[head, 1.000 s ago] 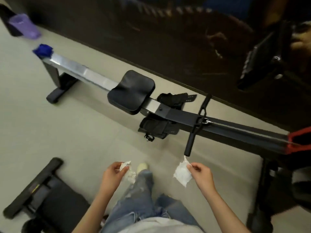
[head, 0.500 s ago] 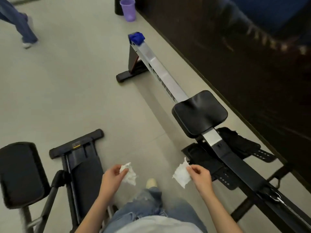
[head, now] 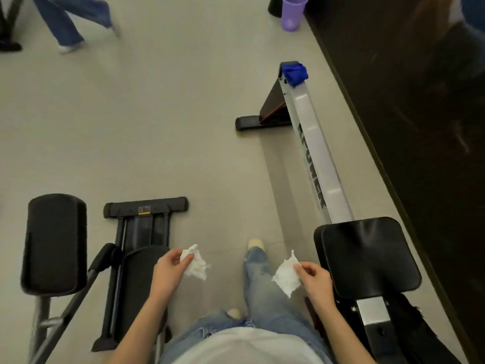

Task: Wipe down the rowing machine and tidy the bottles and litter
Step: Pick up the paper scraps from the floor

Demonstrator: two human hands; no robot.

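Left hand [head: 170,269] pinches a crumpled tissue [head: 195,264] and right hand [head: 315,279] pinches a second tissue [head: 287,275] by its edge, both held clear of the body, so probably litter headed for a bin. Rowing machine: seat [head: 367,256] just right of the right hand, rail [head: 317,153] running away to a blue cloth [head: 294,72] bunched on the far end, likely parked for wiping; purple cup [head: 292,13] beyond. Plain grey floor [head: 131,127], padded bench [head: 53,243] at left, dark wall [head: 420,127] along the right.
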